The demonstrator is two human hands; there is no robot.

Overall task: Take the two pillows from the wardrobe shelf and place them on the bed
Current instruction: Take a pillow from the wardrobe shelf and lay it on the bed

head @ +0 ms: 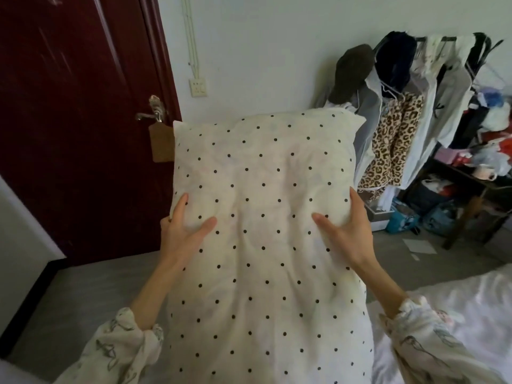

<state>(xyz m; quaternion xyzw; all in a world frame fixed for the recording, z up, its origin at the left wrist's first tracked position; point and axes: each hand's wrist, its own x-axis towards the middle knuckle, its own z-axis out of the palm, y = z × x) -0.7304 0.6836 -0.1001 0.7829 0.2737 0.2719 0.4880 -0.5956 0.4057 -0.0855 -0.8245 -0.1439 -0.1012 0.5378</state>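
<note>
A cream pillow with black polka dots [263,231] fills the middle of the head view, held up in front of me above the floor. My left hand [182,231] grips its left edge, thumb spread on the front. My right hand [346,231] grips its right edge the same way. The bed [471,309], covered in pale white bedding, shows at the lower right, beside the pillow's bottom corner. Only one pillow is visible, and the wardrobe is out of view.
A dark red door [83,120] with a metal handle stands at the left. A clothes rack [415,106] hung with garments and a cluttered dark shelf [471,176] line the right wall. Grey floor [91,295] lies below.
</note>
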